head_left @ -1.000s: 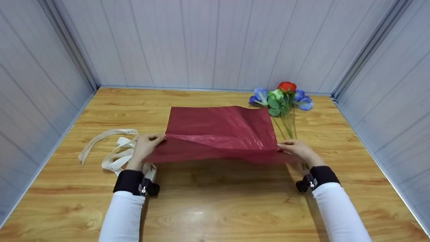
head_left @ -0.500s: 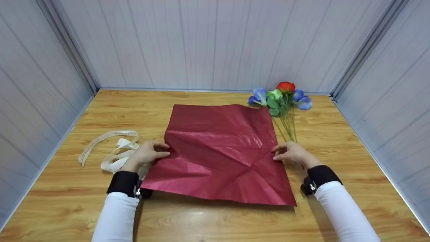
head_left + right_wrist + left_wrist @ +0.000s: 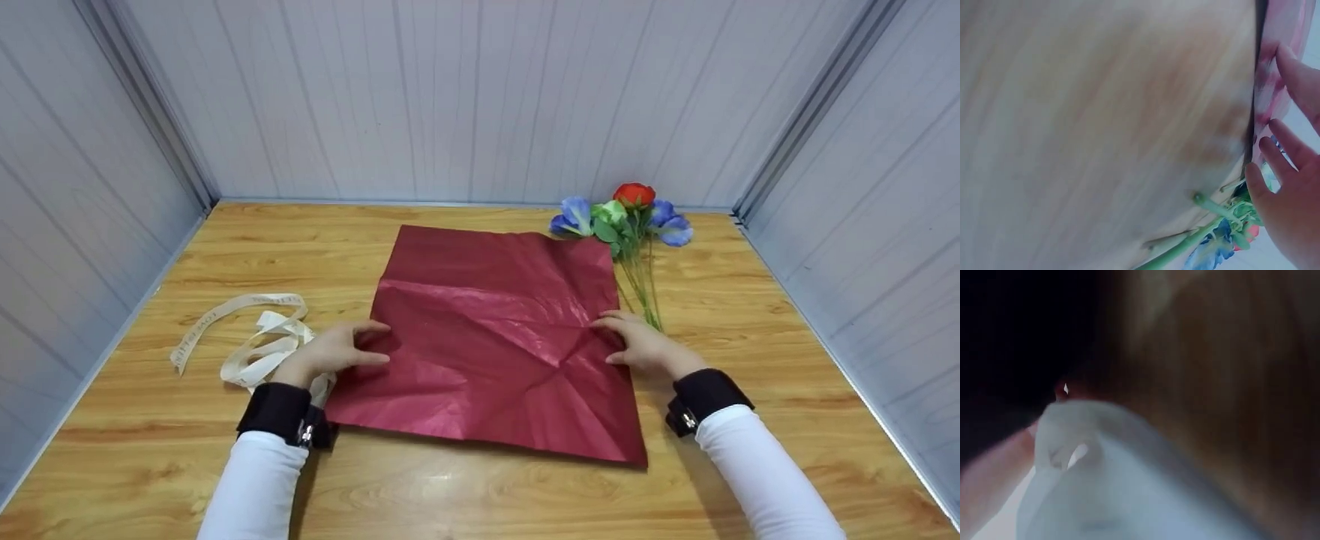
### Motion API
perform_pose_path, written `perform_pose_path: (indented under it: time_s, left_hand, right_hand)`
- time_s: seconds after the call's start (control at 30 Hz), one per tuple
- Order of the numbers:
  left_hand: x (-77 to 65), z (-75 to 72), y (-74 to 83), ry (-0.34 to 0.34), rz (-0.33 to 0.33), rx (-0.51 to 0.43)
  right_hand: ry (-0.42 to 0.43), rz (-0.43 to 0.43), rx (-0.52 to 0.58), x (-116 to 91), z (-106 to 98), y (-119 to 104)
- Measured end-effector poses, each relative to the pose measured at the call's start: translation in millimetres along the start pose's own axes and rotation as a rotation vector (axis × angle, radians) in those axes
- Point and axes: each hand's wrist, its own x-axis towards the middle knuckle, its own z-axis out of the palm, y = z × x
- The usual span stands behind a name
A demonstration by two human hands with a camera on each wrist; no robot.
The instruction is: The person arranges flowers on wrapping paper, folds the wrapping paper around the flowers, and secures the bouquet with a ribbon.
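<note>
A dark red sheet of wrapping paper (image 3: 495, 352), creased across its middle, lies spread on the wooden table. My left hand (image 3: 334, 352) is at its left edge, thumb and fingers apart with the tips over the paper. At the opposite edge, my right hand (image 3: 645, 345) rests its fingertips on the sheet, thumb spread from the fingers. In the right wrist view the fingers (image 3: 1292, 138) are extended along the paper's edge. The left wrist view is dark and blurred, with a pale ribbon (image 3: 1123, 478) close to the camera.
Left of the paper lies a loosely looped cream printed ribbon (image 3: 259, 356), partly under my left wrist. Behind my right hand are artificial flowers (image 3: 634, 196), red, blue and green, their stems (image 3: 641, 292) pointing toward me. Grey panel walls (image 3: 465, 97) enclose the table (image 3: 480, 495).
The near part of the paper, lifted and folded up a second ago, has come down flat toward me. Both hands have loosened from pinching its edges, and the sheet has turned slightly.
</note>
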Motion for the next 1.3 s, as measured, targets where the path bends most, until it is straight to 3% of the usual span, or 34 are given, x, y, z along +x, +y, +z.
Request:
perform_pose_path:
  time_s: [0.1, 0.17, 0.3, 0.4, 0.47, 0.63, 0.87, 1.0, 1.3]
  left_hand:
    - [0.6, 1.5, 3.0, -0.041, -0.008, 0.073]
    - [0.8, 3.4, 6.9, -0.044, -0.047, 0.141]
    - [1.0, 9.5, 21.2, -0.027, -0.207, 0.328]
    - [0.8, 16.0, 34.6, -0.028, -0.307, 0.406]
    - [0.9, 20.3, 43.8, -0.044, -0.312, 0.42]
    - [1.5, 31.7, 67.5, -0.125, -0.255, 0.416]
    - [6.3, 63.6, 93.9, -0.265, -0.2, 0.477]
    - [9.6, 77.3, 97.2, -0.325, -0.25, 0.537]
    - [20.6, 83.8, 93.6, -0.298, -0.373, 0.63]
  right_hand:
    - [-0.066, 0.009, 0.005, -0.2, 0.9, -3.2]
    - [-0.102, 0.017, 0.005, -0.6, 1.2, -3.6]
    - [-0.144, 0.02, 0.014, -1.0, 1.5, -1.9]
    - [-0.157, 0.027, 0.031, -0.8, 2.9, -0.6]
    - [-0.158, 0.035, 0.043, -0.7, 3.7, -0.6]
    - [-0.162, 0.048, 0.045, -0.4, 5.0, -2.4]
    - [-0.168, 0.07, 0.016, -2.6, 3.0, -3.2]
    - [-0.155, 0.076, 0.012, -2.8, 2.8, -5.3]
    - [-0.011, 0.016, -0.101, 2.2, 10.1, -15.9]
